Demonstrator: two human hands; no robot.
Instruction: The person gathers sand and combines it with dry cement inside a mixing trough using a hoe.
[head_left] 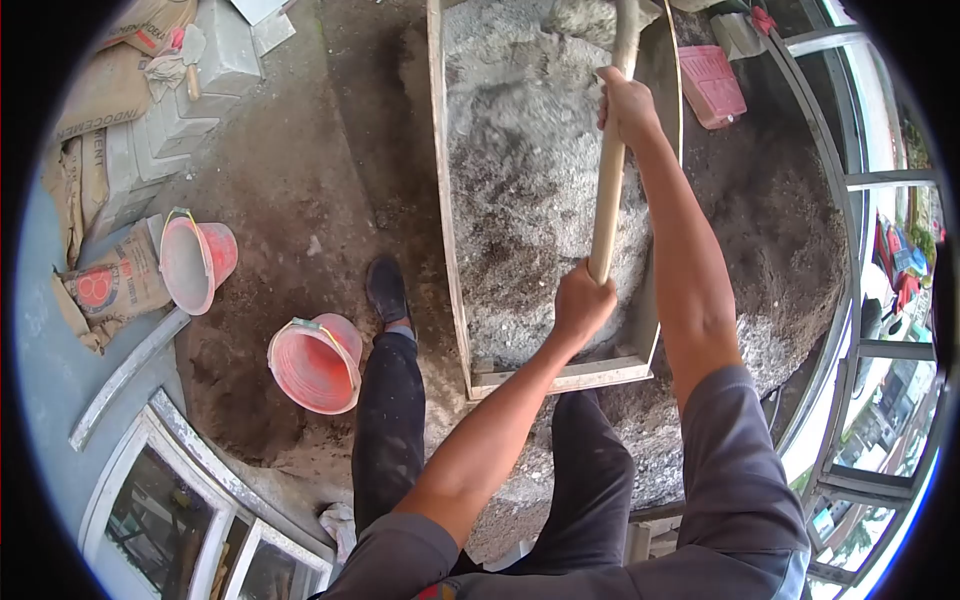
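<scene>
Closest to the camera, two grey sleeves [740, 450] and dark trouser legs [390, 420] stand at the near end of a wooden-framed mixing box [445, 200] on the dirt floor. The left hand [582, 300] is wrapped tight around the butt of a long wooden handle [608, 200]. The right hand [628, 105] is clenched around the same handle farther up, arm nearly straight. The handle runs away over the dry grey mix [520, 210] that fills the box, and its working end is hidden at the far edge of view.

Working this mix well probably means keeping the hands well apart as they are, the far hand steering and the near hand levering. The tool should pull material from the far end and the corners so no pocket stays unturned. Strokes should stay inside the side boards, since mix already lies spilled on the ground to the right [770, 340]. A braced stance matters, with one shoe [388, 290] just beside the box's left wall. Two pink buckets [315, 365] [195, 262] sit to the left, clear of the swing.
</scene>
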